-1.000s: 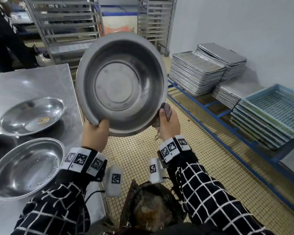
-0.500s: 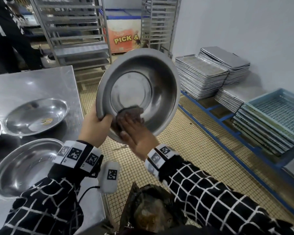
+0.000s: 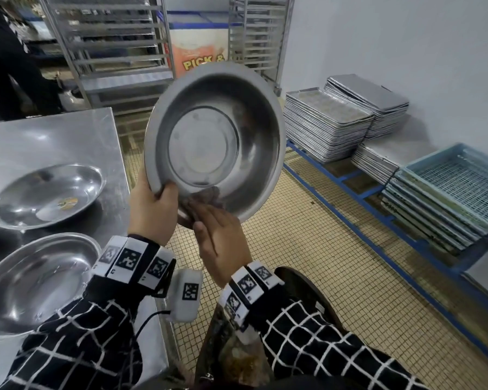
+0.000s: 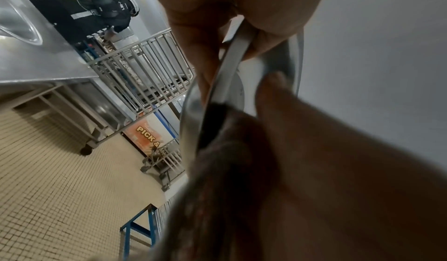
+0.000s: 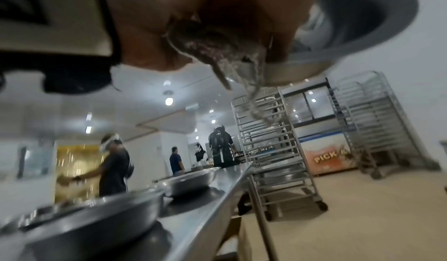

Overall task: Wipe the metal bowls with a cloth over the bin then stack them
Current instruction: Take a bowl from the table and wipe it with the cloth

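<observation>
A large metal bowl (image 3: 212, 142) is held up on edge, its inside facing me, above a dark bin (image 3: 237, 358) with scraps. My left hand (image 3: 152, 212) grips its lower left rim, thumb inside. My right hand (image 3: 217, 229) holds a dark wet cloth (image 3: 206, 194) against the bowl's lower inner wall: fingers lie over the cloth and the thumb sits under the rim. The wrist views show the rim (image 4: 232, 55) and the bunched cloth (image 5: 212, 41) close up. Two more bowls (image 3: 48, 192) (image 3: 34, 280) rest on the steel table (image 3: 54, 136); the farther one has food residue.
Stacked metal trays (image 3: 327, 128) and blue mesh crates (image 3: 448, 192) sit on a blue floor frame at the right. Wheeled tray racks (image 3: 110, 38) stand behind the table. A person in dark clothes (image 3: 6, 66) is at the far left. The floor is tiled.
My right hand carried the cloth from the bowl's right rim into the bowl, then down to its lower edge. The bowl shifted right and turned slightly in my left hand.
</observation>
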